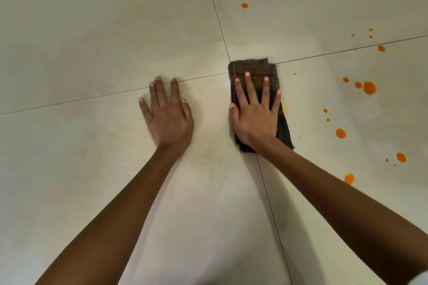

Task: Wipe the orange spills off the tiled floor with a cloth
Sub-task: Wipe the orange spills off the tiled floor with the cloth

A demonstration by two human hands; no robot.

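A dark brown folded cloth (252, 69) lies on the pale tiled floor (92, 30), over the crossing of two grout lines. My right hand (254, 115) presses flat on the cloth with fingers spread. To its left, my left hand (169, 113) rests flat on the bare tile, fingers apart and holding nothing. Several orange spill drops dot the floor to the right of the cloth; the largest drop (369, 87) sits at mid right. Another drop (340, 133) lies nearer to me, and one drop (244, 5) lies beyond the cloth.
Grout lines (69, 101) split the floor into large tiles. A faint yellowish smear (286, 109) shows along the cloth's right edge. A white edge of clothing (420, 279) shows at the bottom right corner.
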